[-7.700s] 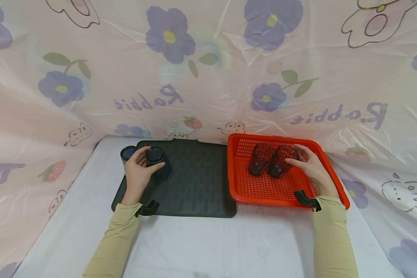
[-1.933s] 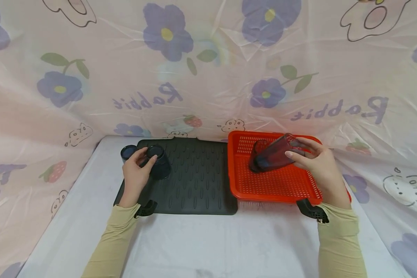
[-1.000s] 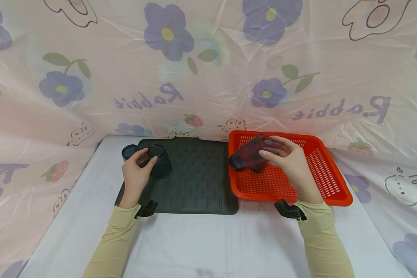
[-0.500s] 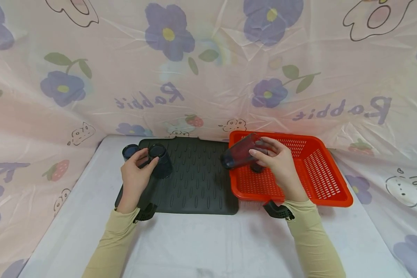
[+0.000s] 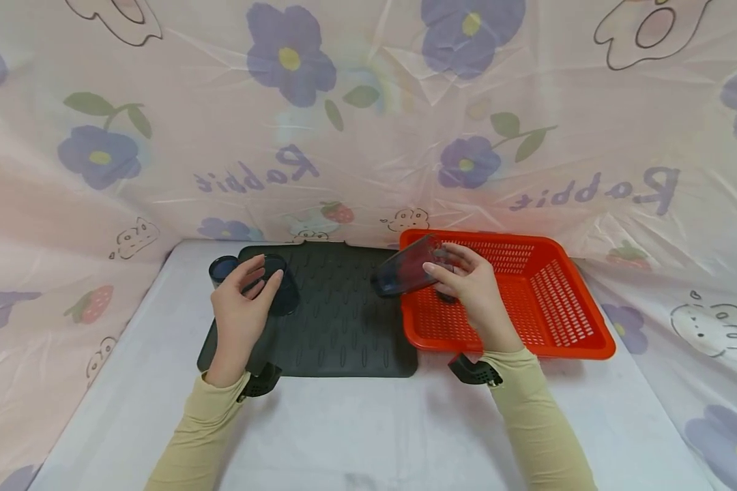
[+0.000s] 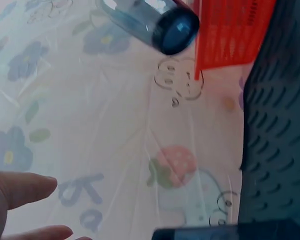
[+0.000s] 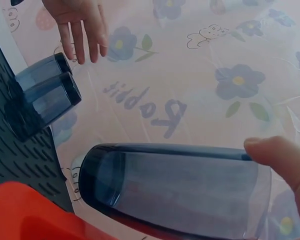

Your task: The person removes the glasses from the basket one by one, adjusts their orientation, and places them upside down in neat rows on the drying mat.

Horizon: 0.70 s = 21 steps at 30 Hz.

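Note:
My right hand [image 5: 475,293] holds a dark, clear drinking glass [image 5: 402,269] near its rim, fingers and thumb on opposite sides. The glass is tilted, its thick base [image 7: 102,175] pointing left over the right part of the black ribbed mat [image 5: 338,334]. My left hand [image 5: 239,320] hovers by two similar glasses that stand side by side at the mat's left end. In the right wrist view, its fingers are straight and apart from the nearer glass [image 7: 55,107] and the farther glass [image 7: 37,75].
A red plastic basket [image 5: 553,300] stands right of the mat, slots in its walls. Another glass [image 5: 446,296] lies in its left part, mostly hidden behind my right hand and the held glass. A patterned sheet [image 5: 368,170] hangs close behind. White cloth [image 5: 368,429] covers the table.
My right hand has lifted one glass out of the basket and carried it left, tilted, over the mat's edge. My left hand has let go of the glass it touched.

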### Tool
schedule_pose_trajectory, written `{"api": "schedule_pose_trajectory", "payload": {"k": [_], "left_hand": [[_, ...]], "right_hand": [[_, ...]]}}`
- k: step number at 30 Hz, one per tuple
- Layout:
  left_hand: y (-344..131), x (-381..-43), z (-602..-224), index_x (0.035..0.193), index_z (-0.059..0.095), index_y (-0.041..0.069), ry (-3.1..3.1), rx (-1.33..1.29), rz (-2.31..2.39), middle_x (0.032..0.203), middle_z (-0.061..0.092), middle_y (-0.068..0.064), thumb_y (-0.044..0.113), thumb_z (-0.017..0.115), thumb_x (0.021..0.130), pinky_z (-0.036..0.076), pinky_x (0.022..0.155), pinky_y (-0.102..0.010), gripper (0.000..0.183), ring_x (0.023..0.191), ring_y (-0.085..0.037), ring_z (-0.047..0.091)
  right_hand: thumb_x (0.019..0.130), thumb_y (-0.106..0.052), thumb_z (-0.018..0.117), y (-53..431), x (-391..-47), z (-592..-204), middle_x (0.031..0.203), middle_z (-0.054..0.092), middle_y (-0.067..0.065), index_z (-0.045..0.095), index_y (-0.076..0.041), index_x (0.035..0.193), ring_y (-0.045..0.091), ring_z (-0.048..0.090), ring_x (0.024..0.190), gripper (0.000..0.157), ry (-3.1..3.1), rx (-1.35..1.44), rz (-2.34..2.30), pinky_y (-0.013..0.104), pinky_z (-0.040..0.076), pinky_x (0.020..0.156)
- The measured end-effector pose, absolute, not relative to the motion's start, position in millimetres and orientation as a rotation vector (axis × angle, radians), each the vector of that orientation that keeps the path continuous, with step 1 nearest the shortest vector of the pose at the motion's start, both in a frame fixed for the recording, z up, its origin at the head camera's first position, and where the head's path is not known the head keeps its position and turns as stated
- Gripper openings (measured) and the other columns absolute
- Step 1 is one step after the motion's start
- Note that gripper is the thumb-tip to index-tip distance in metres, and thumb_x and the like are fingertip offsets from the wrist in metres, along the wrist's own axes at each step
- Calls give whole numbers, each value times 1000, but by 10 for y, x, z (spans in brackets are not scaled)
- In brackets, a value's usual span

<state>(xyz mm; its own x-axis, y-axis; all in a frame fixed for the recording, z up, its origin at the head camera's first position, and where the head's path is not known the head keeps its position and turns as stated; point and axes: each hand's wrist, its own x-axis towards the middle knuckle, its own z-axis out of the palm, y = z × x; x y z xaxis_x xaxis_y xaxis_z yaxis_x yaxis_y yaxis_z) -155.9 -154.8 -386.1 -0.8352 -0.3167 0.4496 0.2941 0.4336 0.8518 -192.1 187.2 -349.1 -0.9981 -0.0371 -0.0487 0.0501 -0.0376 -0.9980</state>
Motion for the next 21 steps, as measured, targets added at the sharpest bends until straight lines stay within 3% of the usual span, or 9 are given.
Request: {"api": "schedule_pose_trajectory", "payload": {"k": [9, 21], "left_hand": [[-1392, -1586, -3846, 125, 63, 5, -2151, -71, -1541, 124, 61, -11, 24, 72, 88, 51, 89, -44, 43, 111, -30, 59], [-1165, -1674, -3888, 128, 61, 9, -2235, -171, -1687, 127, 60, -9, 30, 71, 89, 49, 94, -43, 45, 116, -23, 57]], "right_hand": [[85, -19, 75, 1792, -1912, -3498, 130, 50, 14, 43, -6, 139, 15, 65, 97, 65, 2081, 29, -2226, 37, 53, 83], [86, -15, 74, 1695, -1909, -3514, 131, 48, 15, 42, -5, 137, 20, 63, 98, 61, 2059, 6, -2219, 36, 55, 82]]}}
